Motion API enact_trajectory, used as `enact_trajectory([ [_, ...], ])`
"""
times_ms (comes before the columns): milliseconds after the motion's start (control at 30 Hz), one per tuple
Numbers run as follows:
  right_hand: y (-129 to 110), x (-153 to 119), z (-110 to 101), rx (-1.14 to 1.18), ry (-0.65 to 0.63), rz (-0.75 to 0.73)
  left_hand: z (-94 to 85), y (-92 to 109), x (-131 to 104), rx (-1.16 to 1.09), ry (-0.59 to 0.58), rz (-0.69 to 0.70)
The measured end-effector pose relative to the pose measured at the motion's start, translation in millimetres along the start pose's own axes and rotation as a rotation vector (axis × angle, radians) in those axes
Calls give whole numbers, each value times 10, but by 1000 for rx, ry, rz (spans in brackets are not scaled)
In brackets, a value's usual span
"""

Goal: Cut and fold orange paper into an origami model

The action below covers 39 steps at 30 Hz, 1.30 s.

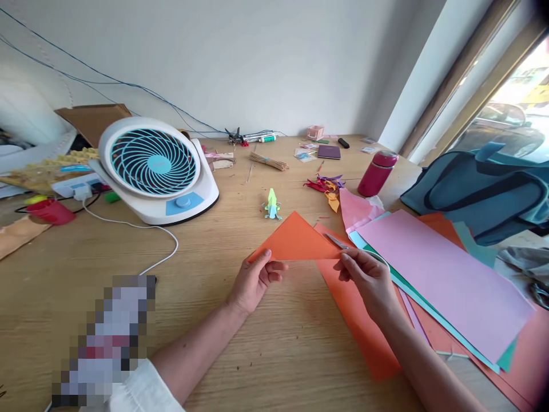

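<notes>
An orange paper triangle [295,237] is held up over the wooden table, its point facing away from me. My left hand [257,280] pinches its left corner between thumb and fingers. At the opposite corner, my right hand [364,277] grips the paper with thumb and fingertips. Scissors [337,241] lie just beyond my right hand, their blades showing and the rest partly hidden by it. Under my right forearm is a larger orange sheet [355,320]. A small green and blue folded paper figure [271,205] stands beyond the triangle.
A white fan [158,166] stands at the left, with a white cable [174,237] near it. On the right are stacked coloured sheets [446,280], a red bottle [377,174] and a blue bag [476,186]. Paper scraps [328,186] and a stick bundle [269,161] lie farther back.
</notes>
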State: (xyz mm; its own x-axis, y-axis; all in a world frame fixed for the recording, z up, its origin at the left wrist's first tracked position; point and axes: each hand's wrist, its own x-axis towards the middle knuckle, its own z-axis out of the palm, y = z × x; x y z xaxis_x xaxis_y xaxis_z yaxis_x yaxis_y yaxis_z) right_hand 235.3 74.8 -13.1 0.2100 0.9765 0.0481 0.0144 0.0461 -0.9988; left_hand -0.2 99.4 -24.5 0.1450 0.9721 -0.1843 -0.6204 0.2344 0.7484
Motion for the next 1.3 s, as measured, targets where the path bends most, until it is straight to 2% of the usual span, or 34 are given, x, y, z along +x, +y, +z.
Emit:
enact_trajectory([
  [200,-13,53,-135,139,78,10,-27,13,-13,-109,-296,-61],
  [300,-45,96,-222,204,141,19,-30,46,-18,-96,-430,-140],
  [400,-75,121,-282,204,128,27,-21,88,-45,-21,-531,-205],
  [500,-86,120,-318,170,58,-1,2,97,-100,218,-592,-114],
  [567,-90,108,-334,125,11,-31,19,63,-140,442,-605,-22],
  [633,-103,85,-333,66,-56,-74,31,1,-173,588,-610,-7],
  [833,-164,-83,-128,-90,-356,-220,88,-121,-240,548,-616,-138],
  [967,-110,-205,41,-92,-554,-190,158,-106,-281,619,-621,-111],
  [1033,-73,-232,73,-83,-558,-154,180,-105,-290,637,-604,-102],
  [1167,-74,-230,62,-72,-480,-68,180,-123,-282,593,-535,-158],
  [1300,-149,-227,63,-206,-474,-37,172,-145,-283,671,-510,-146],
])
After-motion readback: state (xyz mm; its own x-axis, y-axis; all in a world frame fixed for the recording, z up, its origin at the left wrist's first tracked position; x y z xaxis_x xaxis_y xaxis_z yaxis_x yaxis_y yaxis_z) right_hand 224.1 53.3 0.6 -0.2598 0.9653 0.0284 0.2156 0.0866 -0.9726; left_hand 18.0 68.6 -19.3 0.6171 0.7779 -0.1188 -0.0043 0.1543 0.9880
